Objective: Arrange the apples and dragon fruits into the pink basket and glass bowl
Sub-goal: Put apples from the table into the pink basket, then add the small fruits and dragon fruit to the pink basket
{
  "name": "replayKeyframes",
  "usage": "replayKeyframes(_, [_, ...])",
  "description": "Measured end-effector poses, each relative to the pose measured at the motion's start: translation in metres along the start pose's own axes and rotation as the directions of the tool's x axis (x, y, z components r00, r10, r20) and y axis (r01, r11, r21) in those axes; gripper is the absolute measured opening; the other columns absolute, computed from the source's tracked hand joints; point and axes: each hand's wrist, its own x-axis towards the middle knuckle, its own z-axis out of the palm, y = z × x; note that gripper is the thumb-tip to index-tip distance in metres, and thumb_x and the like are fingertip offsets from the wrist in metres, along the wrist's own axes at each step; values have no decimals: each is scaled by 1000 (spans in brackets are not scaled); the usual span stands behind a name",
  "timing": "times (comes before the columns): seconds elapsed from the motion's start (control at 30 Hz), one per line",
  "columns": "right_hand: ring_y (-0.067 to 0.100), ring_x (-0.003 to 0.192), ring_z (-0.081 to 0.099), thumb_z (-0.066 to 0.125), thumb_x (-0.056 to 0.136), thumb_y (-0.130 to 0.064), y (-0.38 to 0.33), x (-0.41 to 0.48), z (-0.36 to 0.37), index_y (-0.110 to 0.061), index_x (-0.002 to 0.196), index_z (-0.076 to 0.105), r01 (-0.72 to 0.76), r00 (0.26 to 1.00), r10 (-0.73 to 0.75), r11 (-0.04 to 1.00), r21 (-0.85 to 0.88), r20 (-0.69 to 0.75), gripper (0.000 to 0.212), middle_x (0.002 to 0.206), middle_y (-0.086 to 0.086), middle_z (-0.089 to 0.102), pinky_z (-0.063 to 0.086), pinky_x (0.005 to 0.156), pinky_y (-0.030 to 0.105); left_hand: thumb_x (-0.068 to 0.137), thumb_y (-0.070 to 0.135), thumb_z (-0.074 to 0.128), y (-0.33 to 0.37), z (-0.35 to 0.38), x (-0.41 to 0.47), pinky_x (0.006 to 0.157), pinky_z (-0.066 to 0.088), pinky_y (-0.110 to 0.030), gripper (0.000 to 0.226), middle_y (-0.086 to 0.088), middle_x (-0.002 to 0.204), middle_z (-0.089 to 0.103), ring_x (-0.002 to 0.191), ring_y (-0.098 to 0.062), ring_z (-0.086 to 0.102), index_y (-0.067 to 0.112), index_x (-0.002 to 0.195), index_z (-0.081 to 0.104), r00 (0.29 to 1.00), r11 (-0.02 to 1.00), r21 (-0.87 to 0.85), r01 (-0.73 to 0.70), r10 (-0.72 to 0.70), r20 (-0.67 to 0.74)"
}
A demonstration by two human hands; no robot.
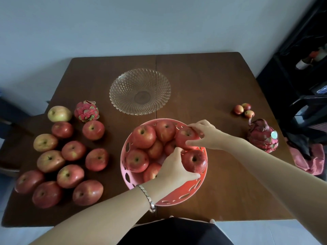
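The basket (185, 195), centre frame, is partly filled. One apple (194, 160) is gripped there by the left hand (172, 167), another apple (185, 137) by the right hand (208, 137), fingers (177, 151) curled. Apples (70, 175) at left and both dragon fruits (86, 111) lie on the bench (212, 85); the bowl (123, 82) is empty.

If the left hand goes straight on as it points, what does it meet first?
Probably the far apple, gripped by the right hand, just beyond the left hand and its near apple; depth is unclear.
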Motion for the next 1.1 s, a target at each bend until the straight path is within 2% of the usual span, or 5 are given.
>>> replayKeyframes(0.2, [10, 115, 31, 76, 71, -36, -1, 2, 0, -30, 130, 49, 133, 986, -132, 991, 8, -103, 65, 120, -13, 43, 34, 94, 27, 61, 39, 82, 4, -6, 4, 84, 38, -19, 64, 7, 115, 60, 109, -12, 55, 22, 115, 52, 998, 999, -21, 51, -50, 39])
replayKeyframes(0.53, [22, 131, 27, 65, 79, -32, -23, -13, 0, -29, 137, 39, 51, 992, -68, 986, -157, -103, 64, 139, -6, 42, 37, 100, 37, 68, 40, 77, 7, -9, 1, 96, 38, -23, 69, 1, 128, 56, 120, -18, 52, 19, 127, 48, 985, 995, -25, 98, -93, 145])
replayKeyframes(0.8, [12, 93, 54, 64, 81, -12, -98, -41, 26, -15, 99, 69, 479, 831, -480, 874, -78, -282, 19, 97, 0, 66, 38, 84, 18, 88, 31, 52, -50, -93, -37, 84, 47, -32, 21, 4, 105, 60, 98, -15, 57, 21, 104, 60, 978, 926, 374, -50, 122, -170])
replayKeyframes(0.93, [15, 92, 58, 63, 80, -9, -140, -24, 65, -10, 97, 70, 585, 786, -580, 810, -47, -213, 19, 97, 7, 69, 37, 83, 16, 74, 36, 55, -118, -135, -56, 87, 46, -37, 54, -4, 127, 51, 111, -27, 52, 19, 125, 50, 974, 837, 523, 159, -45, -224])
replayKeyframes(1.1, [28, 106, 58, 58, 83, -13, -189, 16, 124, -10, 120, 58, 448, 892, -450, 892, -55, -31, 36, 122, 11, 52, 46, 94, 38, 72, 57, 60, -173, -147, -73, 109, 24, -39, 84, -3, 153, 8, 134, -30, 23, 17, 139, 30, 971, 658, 752, 49, -207, 118])
